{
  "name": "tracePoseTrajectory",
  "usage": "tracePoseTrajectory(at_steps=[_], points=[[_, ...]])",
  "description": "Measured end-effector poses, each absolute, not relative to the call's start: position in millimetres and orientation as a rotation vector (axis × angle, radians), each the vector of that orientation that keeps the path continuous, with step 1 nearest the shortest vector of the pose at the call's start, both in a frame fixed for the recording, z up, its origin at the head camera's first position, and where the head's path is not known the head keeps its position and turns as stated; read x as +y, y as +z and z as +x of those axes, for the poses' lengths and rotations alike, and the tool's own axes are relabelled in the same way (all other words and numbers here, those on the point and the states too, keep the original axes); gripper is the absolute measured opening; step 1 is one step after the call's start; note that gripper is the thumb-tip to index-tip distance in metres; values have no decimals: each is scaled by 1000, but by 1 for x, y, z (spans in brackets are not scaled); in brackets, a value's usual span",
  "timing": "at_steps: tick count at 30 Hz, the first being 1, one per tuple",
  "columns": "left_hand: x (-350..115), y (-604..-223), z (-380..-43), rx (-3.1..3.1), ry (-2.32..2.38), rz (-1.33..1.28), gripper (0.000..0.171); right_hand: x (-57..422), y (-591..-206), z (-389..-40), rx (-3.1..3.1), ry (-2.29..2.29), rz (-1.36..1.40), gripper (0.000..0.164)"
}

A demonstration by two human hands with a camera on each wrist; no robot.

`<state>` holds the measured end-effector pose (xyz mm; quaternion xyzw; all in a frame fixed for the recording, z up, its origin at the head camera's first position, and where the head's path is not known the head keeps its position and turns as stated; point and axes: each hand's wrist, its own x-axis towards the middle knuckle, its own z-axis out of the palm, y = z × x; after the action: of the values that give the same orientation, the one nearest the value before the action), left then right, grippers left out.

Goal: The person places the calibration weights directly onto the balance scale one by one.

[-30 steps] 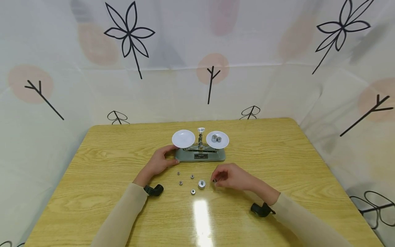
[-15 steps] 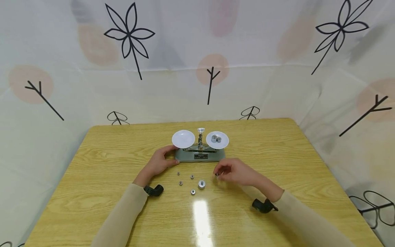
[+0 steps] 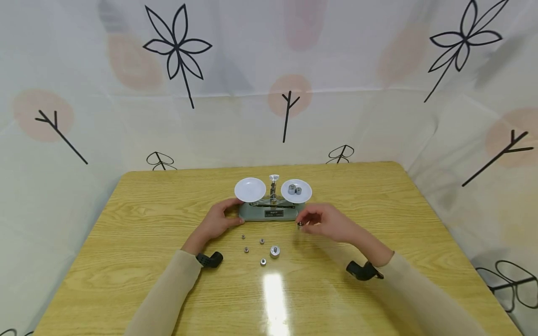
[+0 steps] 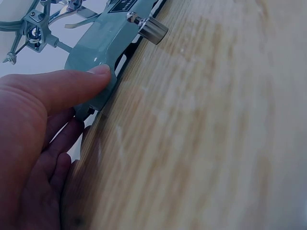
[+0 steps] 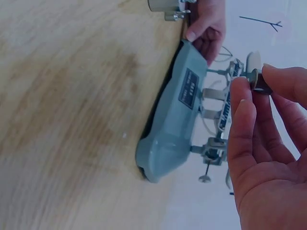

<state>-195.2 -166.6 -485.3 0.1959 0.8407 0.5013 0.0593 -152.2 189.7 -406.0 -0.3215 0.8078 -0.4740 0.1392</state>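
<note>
A balance scale with a grey-green base stands near the back of the table. My left hand grips the left end of its base, thumb on the front face and fingers around behind, as the left wrist view shows. Between thumb and fingertips my right hand pinches a small metal weight, just in front of the base's right end. Two weights sit on the right pan. The white left pan bears nothing.
In front of the scale several metal weights stand apart on the wooden table, the largest weight closest to the right hand. A patterned cloth hangs behind the table and along its sides.
My right hand has lifted the small weight from beside the largest one and carried it back and slightly right toward the scale. The left hand has kept its place.
</note>
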Motion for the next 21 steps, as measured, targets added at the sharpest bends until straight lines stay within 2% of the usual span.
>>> tracePoseTrajectory(at_steps=[21], points=[[-167,-485,-196,2555,1491,571,54,207,-374,-173,2460,-1360,-866,19]])
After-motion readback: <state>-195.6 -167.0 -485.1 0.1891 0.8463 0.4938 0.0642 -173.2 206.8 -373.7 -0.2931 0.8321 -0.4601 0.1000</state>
